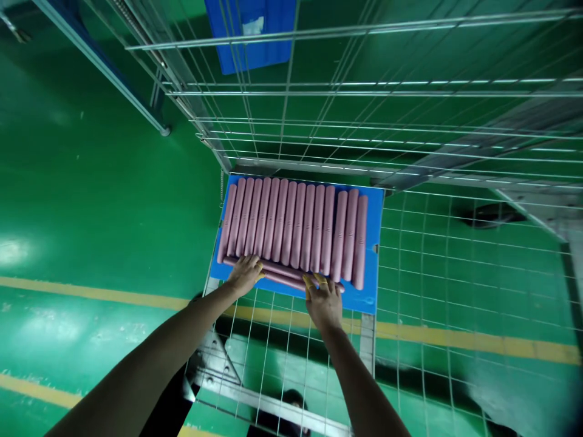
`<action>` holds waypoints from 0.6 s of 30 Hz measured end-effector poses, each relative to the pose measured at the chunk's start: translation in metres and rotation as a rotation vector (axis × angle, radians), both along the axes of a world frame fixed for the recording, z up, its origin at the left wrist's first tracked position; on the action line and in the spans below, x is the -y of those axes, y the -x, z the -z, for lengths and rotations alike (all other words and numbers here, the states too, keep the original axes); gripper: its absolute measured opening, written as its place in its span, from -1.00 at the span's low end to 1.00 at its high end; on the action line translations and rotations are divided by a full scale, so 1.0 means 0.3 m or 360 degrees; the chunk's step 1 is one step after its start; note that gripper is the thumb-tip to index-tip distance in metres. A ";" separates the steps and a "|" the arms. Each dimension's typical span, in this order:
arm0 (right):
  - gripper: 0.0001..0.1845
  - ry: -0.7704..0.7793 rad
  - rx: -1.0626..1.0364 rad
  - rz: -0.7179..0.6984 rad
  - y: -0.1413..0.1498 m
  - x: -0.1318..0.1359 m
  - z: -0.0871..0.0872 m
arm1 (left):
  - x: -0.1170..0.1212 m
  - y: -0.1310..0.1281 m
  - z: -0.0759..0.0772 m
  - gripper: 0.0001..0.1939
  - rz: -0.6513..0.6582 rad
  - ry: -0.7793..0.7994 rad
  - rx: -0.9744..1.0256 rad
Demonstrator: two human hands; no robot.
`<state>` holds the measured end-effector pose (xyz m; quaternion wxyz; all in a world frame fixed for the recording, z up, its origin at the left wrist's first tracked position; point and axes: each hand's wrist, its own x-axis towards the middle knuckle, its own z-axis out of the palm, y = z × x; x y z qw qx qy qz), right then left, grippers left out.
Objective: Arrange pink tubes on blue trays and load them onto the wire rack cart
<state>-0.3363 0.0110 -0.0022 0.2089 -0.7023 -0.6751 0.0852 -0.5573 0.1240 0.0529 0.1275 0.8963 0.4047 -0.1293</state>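
Blue plastic sheet (pixel 371 243) sits in a wire cage (pixel 364 93) above green floor (pixel 91 200). Left hand (pixel 245 274) and right hand (pixel 323 301) press slightly spread fingers on crosswise pink tubes (pixel 280 271), with a packed row (pixel 291 227) just beyond.

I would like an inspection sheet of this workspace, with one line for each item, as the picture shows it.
Surface: blue plastic sheet lying in a wire cage.
Job's things: pink tubes side by side on the sheet; crosswise pink tubes along its near edge.
Clutter: nothing seen.
Hands: left hand and right hand both touch the crosswise tubes; yellow shows on some fingers.
Cables: nothing seen.
Surroundings: green floor with a yellow line; blue panel beyond the mesh.
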 end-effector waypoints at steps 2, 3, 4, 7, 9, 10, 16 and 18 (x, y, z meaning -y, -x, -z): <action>-0.62 -0.0009 -0.0078 0.0079 0.019 0.071 -0.050 | 0.020 -0.004 -0.024 -0.79 -0.0187 -0.0046 0.0031; -0.62 -0.0019 -0.0121 0.0119 0.036 0.139 -0.088 | 0.044 0.004 -0.041 -0.80 -0.0294 -0.0066 0.0059; -0.62 -0.0029 -0.0163 0.0153 0.059 0.228 -0.134 | 0.082 0.020 -0.062 -0.81 -0.0387 -0.0070 0.0091; -0.62 -0.0062 -0.0272 0.0210 0.168 0.551 -0.278 | 0.279 0.139 -0.147 -0.84 -0.0467 0.0039 0.0168; -0.64 -0.0073 -0.0407 0.0337 0.252 0.735 -0.342 | 0.469 0.277 -0.228 -0.83 -0.0465 0.0117 0.0158; -0.67 -0.0070 -0.0443 0.0369 0.286 0.800 -0.358 | 0.574 0.354 -0.276 -0.83 -0.0464 0.0152 0.0149; -0.66 -0.0135 -0.0599 0.0399 0.274 0.970 -0.460 | 1.112 0.532 -0.598 -0.85 -0.0829 0.0123 -0.0052; -0.68 -0.0146 -0.0599 0.0433 0.197 1.079 -0.565 | 1.170 0.439 -0.678 -0.80 -0.0868 0.0137 -0.0071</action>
